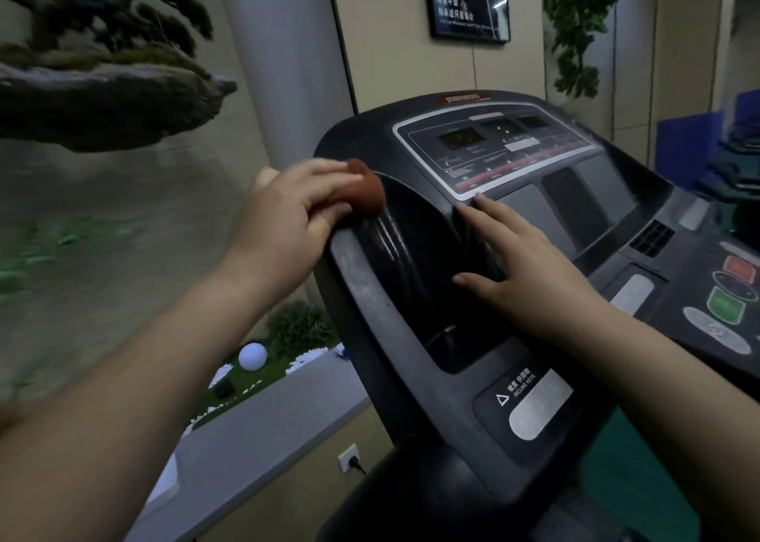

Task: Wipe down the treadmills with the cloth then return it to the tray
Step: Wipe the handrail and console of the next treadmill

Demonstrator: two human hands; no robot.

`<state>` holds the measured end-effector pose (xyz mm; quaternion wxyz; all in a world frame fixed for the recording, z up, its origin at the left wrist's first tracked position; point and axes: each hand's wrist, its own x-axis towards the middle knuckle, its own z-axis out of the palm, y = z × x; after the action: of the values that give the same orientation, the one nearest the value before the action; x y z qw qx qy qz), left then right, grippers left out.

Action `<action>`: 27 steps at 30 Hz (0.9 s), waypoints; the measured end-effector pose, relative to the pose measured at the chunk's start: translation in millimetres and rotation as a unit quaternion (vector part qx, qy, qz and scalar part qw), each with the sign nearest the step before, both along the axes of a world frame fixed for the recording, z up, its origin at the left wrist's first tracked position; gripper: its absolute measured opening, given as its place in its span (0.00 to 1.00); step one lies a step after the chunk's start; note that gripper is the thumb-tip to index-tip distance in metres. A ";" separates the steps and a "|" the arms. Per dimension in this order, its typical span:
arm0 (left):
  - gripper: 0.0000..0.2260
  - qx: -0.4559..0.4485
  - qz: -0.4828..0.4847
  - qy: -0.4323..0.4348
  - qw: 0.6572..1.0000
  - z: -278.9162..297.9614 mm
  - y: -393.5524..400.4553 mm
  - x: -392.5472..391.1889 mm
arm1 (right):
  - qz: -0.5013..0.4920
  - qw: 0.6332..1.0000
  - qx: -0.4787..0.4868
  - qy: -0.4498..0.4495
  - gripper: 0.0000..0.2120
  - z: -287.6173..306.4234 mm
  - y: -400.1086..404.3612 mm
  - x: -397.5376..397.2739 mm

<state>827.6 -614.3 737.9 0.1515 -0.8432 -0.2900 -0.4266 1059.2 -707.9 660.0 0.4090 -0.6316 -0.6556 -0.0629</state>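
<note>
Nearest us on the treadmill (pixel 411 336), a black plastic console with a dusty matte rim, we read "INCLINE KEYS" beside a triangle mark on a grey oval button (pixel 534 408). Our right hand (pixel 530 262) lies flat, fingers straight, on the ribbed, glossy cup recess. Our left hand (pixel 288 208) grips the cloth (pixel 368 190), a reddish-brown wad bunched under curled fingers, pressed on the console's upper left rim. Beyond lies the grey-framed display panel (pixel 506 147); the red badge at the top edge is too blurred to read. A framed poster (pixel 466 3) hangs on the wall.
</note>
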 end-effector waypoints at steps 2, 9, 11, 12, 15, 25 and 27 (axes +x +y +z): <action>0.14 0.007 -0.011 0.012 1.000 -25.6 -22.0 -5.5 | 0.005 1.000 0.003 -0.003 0.38 -0.8 0.4 1.0; 0.14 0.022 0.036 0.037 0.998 9.0 4.1 8.1 | 0.002 1.000 -0.004 -0.020 0.38 -1.6 -1.1 1.0; 0.14 0.025 0.043 0.030 0.998 2.3 -3.7 8.3 | 0.001 1.000 -0.005 -0.020 0.37 -2.1 -2.5 1.0; 0.14 0.026 0.033 0.040 0.998 -11.2 -16.3 5.7 | 0.001 1.000 -0.003 -0.020 0.37 -2.3 -3.0 1.1; 0.14 -0.018 -0.022 0.063 0.998 -68.8 -71.5 -1.4 | -0.002 1.000 -0.008 -0.025 0.37 -1.7 -4.0 1.0; 0.16 -0.003 -0.006 0.057 0.998 -64.9 -68.8 0.2 | -0.004 0.999 -0.020 -0.032 0.37 -2.5 -4.9 -0.6; 0.16 -0.014 -0.039 0.078 0.996 -92.9 -99.7 0.2 | -0.004 0.999 -0.019 -0.033 0.36 -2.7 -5.1 -0.1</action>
<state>827.8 -714.0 645.0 0.1451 -0.8868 -0.2499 -0.3608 1059.1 -713.0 657.4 0.3752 -0.6395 -0.6670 -0.0731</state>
